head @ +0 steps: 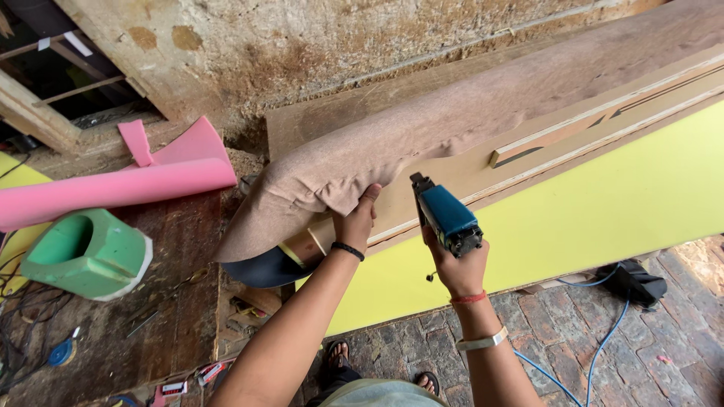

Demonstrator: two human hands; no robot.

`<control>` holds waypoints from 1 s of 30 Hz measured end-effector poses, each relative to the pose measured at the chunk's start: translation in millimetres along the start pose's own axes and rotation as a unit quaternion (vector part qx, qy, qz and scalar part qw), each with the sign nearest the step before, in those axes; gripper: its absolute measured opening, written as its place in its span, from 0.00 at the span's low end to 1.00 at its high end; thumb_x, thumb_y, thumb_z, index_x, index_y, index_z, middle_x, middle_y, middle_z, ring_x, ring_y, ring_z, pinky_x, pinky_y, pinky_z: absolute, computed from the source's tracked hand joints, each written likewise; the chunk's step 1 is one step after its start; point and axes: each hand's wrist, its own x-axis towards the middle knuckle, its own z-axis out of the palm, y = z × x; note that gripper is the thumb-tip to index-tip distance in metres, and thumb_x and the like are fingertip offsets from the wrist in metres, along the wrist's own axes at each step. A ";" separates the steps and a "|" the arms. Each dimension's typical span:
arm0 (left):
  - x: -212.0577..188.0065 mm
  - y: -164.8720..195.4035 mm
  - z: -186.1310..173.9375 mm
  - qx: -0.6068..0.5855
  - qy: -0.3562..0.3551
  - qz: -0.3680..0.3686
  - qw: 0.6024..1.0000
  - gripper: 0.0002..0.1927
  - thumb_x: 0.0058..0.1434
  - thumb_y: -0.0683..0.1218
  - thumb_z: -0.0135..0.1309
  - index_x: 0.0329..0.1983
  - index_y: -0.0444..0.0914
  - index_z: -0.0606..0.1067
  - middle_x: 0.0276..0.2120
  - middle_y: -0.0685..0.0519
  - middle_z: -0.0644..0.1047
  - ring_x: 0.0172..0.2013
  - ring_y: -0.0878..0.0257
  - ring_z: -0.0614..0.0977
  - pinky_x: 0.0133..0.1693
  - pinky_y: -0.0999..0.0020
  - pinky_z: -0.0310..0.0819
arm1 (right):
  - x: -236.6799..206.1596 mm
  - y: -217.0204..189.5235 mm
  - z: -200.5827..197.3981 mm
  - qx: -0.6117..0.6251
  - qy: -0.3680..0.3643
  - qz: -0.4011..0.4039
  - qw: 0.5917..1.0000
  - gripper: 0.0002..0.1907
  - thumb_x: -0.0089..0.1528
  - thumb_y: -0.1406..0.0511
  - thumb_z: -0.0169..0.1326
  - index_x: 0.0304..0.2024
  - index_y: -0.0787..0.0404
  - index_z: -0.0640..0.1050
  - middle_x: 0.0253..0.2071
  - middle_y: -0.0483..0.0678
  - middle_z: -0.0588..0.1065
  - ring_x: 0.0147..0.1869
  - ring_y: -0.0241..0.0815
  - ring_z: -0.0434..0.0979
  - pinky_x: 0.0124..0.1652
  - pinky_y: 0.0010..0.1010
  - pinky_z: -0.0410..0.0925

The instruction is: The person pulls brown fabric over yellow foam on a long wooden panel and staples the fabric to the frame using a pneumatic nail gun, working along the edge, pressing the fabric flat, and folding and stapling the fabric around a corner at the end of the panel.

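1. The person's left hand (354,222) is gripping the loose edge of a brownish-pink fabric sheet (452,113), fingers closed over the cloth and thumb pressed up into its folds, pulling it down over the near end of a long wooden furniture frame (543,143).
2. The right hand (458,267) is wrapped tight around the handle of a blue and black pneumatic staple gun (445,215), its nose pointing at the frame's board just beside the left hand; I cannot tell whether the nose is touching the wood.
3. A black band is sitting on the left wrist, and a red thread and a pale band on the right.
4. The fabric is lying draped along the top of the frame, running from the near end up toward the far right, with its bunched corner hanging over the end.
5. A flat bright yellow-green panel (588,218) is covering the frame's front face below the bare wooden strip.
6. A thin blue air hose (603,343) is trailing across the brick floor (664,354) on the right, near a black object lying by the panel's lower edge.
7. On the rough wooden worktop (173,301) to the left, a green foam block with a hollow (90,256) is resting near its left edge, and a rolled pink foam sheet (113,188) is lying along its far edge.
8. The person's sandalled feet are showing at the bottom, on the bricks.
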 end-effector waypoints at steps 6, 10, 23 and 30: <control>-23.3 6.1 0.8 0.053 -0.011 -0.010 0.999 0.22 0.69 0.56 0.62 0.27 0.35 0.75 0.19 0.57 0.69 0.20 0.69 0.69 0.24 0.71 0.63 | -21.0 9.9 -33.2 -0.081 0.031 0.082 0.993 0.12 0.57 0.65 0.67 0.34 0.70 0.83 0.25 0.44 0.79 0.29 0.29 0.76 0.30 0.25 0.70; -103.8 42.9 19.8 0.303 -0.256 0.342 0.852 0.14 0.61 0.55 0.61 0.40 0.41 0.83 0.31 0.52 0.84 0.28 0.64 0.85 0.32 0.67 0.78 | -26.3 14.4 -59.7 -0.067 0.047 0.131 0.988 0.12 0.56 0.65 0.66 0.36 0.70 0.83 0.26 0.45 0.80 0.28 0.31 0.75 0.28 0.26 0.69; -40.4 187.8 25.4 0.710 -0.093 0.174 0.676 0.44 0.64 0.78 0.28 0.47 0.37 0.76 0.41 0.38 0.82 0.43 0.46 0.85 0.41 0.49 0.81 | -18.9 9.6 -110.7 -0.115 0.070 0.170 0.976 0.16 0.55 0.63 0.65 0.41 0.68 0.83 0.26 0.48 0.82 0.27 0.33 0.79 0.29 0.28 0.71; 10.9 181.6 83.7 0.668 -0.110 0.160 0.719 0.37 0.70 0.71 0.30 0.45 0.38 0.77 0.39 0.36 0.82 0.44 0.38 0.84 0.45 0.43 0.78 | -11.7 7.7 -158.2 -0.187 0.089 0.230 0.951 0.16 0.55 0.59 0.66 0.35 0.66 0.84 0.20 0.48 0.79 0.23 0.35 0.75 0.27 0.32 0.69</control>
